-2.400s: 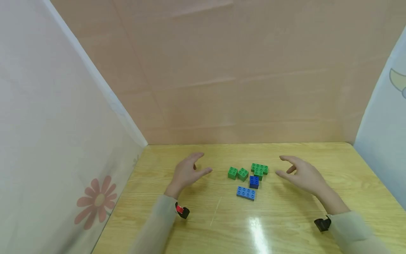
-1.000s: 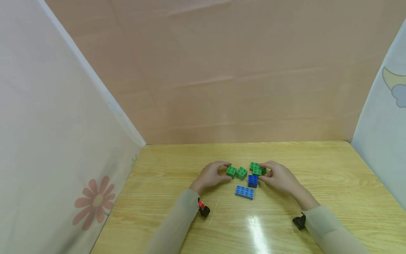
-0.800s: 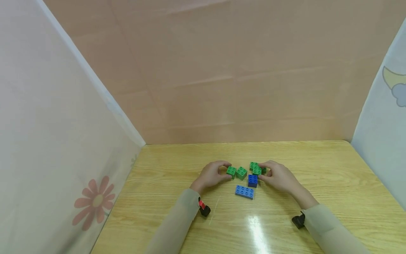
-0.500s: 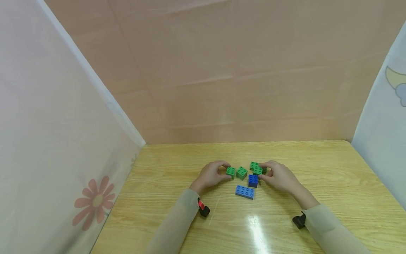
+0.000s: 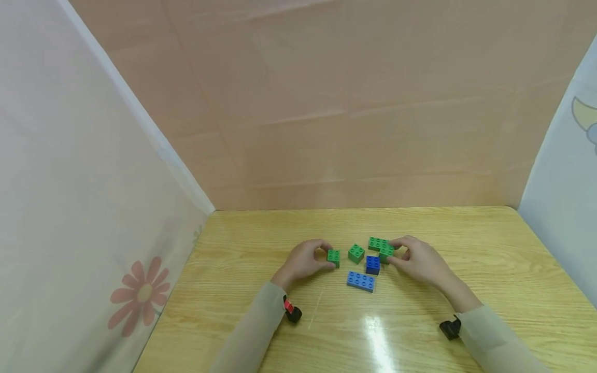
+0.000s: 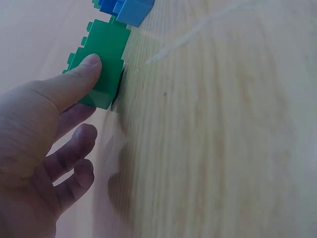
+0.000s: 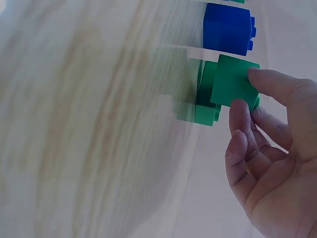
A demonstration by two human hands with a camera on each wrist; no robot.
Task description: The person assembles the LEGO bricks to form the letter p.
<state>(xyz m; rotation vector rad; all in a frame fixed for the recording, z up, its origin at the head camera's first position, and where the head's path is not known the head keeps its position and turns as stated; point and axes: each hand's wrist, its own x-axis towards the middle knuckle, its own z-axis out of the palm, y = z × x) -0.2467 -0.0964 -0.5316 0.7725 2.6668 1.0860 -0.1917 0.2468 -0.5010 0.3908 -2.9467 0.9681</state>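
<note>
The left hand [image 6: 42,148] pinched a green brick [image 6: 101,62], its thumb [image 6: 74,82] pressed flat on the brick's near face while the other fingers [image 6: 74,148] curled beneath. The brick sat on the wooden table [image 6: 223,139], toward its upper left part. Just beyond it lay a light blue brick [image 6: 134,10] and a dark blue brick [image 6: 110,5], cut by the top edge.

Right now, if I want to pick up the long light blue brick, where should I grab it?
Take the light blue brick by its two long sides, near the middle, coming down from above. It lies flat on the table, studs up, so only its side walls are free to pinch. Its near long side is open; the dark blue brick sits just behind its right end, so staying toward the middle probably leaves finger room.
</note>
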